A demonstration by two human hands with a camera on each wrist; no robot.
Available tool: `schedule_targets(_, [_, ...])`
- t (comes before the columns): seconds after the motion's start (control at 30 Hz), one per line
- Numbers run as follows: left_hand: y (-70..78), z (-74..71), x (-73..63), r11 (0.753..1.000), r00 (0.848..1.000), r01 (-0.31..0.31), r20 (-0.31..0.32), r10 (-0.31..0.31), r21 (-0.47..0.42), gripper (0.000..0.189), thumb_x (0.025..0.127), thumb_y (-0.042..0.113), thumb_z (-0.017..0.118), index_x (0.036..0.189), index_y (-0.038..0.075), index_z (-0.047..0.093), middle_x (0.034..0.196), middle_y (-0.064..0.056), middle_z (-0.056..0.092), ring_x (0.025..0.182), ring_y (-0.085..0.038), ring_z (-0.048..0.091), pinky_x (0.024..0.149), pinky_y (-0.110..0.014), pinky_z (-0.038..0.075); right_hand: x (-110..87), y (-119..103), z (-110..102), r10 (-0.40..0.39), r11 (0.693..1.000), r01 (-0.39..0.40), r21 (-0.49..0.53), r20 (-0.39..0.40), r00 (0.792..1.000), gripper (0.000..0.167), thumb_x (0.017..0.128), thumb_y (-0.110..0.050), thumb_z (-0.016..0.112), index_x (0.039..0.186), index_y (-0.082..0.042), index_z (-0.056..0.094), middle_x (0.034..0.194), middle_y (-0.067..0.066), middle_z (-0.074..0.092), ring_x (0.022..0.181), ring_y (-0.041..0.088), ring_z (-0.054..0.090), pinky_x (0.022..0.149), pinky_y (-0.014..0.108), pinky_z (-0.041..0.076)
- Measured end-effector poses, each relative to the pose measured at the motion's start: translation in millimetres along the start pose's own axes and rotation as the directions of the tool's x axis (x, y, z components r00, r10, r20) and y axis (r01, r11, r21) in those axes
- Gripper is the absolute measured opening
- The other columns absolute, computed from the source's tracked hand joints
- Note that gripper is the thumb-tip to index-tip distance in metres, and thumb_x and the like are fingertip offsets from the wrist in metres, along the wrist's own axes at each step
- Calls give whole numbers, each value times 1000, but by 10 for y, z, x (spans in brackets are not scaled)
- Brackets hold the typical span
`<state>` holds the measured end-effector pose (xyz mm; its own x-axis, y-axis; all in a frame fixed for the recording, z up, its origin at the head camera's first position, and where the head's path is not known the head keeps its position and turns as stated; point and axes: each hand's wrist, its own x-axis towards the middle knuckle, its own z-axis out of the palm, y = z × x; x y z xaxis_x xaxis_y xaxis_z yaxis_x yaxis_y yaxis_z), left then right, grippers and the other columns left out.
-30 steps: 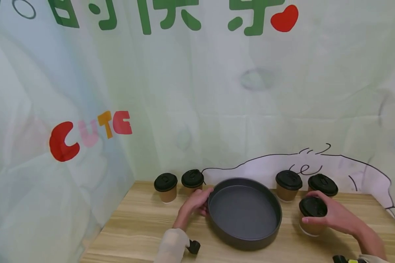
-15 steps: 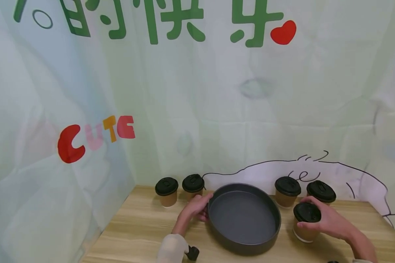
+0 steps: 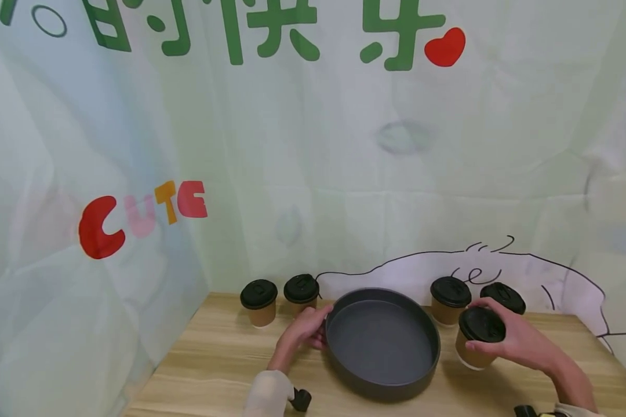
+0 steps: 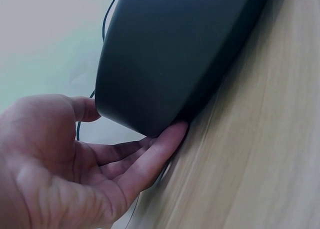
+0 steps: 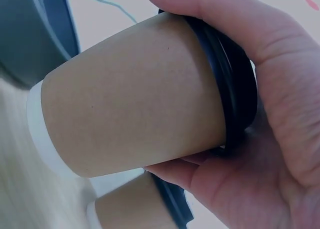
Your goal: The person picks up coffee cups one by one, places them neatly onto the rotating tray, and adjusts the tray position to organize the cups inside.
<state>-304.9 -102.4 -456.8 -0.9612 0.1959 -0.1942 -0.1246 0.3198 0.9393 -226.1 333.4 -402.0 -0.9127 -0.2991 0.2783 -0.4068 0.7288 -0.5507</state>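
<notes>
A round dark grey baking pan (image 3: 382,341) lies on the wooden table. My left hand (image 3: 305,330) holds it at its left side. In the left wrist view the thumb is at the rim of the pan (image 4: 160,54) and the fingers touch its lower edge. My right hand (image 3: 516,339) grips a brown paper coffee cup (image 3: 472,350) around its black lid, just right of the pan. The cup (image 5: 135,94) looks raised slightly off the table, its white base showing in the right wrist view. Part of the lid is hidden by the hand.
Two more lidded cups stand behind the right hand, one cup (image 3: 448,301) near the pan and another cup (image 3: 503,298) partly covered. Left of the pan are a cup (image 3: 261,304) and a second cup (image 3: 301,292). A printed cloth (image 3: 313,145) hangs behind the table (image 3: 208,359).
My right hand has carried the coffee cup leftward, closer to the pan. The left hand stays at the pan's side, and the head view has shifted slightly.
</notes>
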Motion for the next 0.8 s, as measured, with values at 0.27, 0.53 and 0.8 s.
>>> schedule_targets(0.27, [-2, -1, 26, 1000, 1000, -19, 15, 20, -19, 52, 105, 42, 53, 90, -6, 67, 67, -9, 68, 58, -19, 67, 57, -40, 63, 166, -219, 6, -52, 998, 51, -41, -20, 998, 69, 81, -39, 88, 138, -20, 53, 132, 13, 60, 109, 30, 58, 81, 47, 52])
schedule_targets(0.53, [29, -25, 42, 999, 999, -31, 14, 32, -4, 52, 105, 42, 53, 89, -5, 67, 67, -10, 67, 58, -20, 68, 56, -39, 62, 591, -485, 202, -144, 988, 141, 59, 53, 988, 68, 81, -43, 88, 137, -26, 53, 121, -2, 63, 101, 18, 61, 82, 37, 54])
schedule_targets(0.8, [12, -63, -16, 1000, 999, 6, 50, -5, -13, 52, 104, 43, 53, 90, -6, 65, 73, -13, 68, 62, -23, 70, 59, -41, 63, 1003, -817, 612, -254, 961, 229, 155, 168, 953, 69, 80, -48, 87, 136, -28, 53, 120, -8, 64, 102, 14, 62, 87, 37, 52])
